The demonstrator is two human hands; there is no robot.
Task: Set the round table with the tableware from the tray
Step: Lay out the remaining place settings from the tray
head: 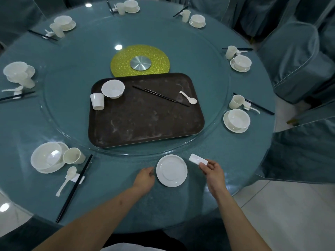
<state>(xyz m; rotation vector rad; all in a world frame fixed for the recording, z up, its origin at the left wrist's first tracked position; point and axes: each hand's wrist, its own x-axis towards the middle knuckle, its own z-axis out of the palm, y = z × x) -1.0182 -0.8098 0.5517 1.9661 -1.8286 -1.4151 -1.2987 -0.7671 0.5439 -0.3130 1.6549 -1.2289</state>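
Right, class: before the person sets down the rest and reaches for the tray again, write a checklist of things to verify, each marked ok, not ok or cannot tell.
1. Plate flat at the near place: ok.
2. Right hand holds the chopstick rest firmly: ok.
3. Left hand free: ok.
4. Bowl, cup, chopsticks and spoon remain on the tray: ok.
5. Rest touching table: cannot tell.
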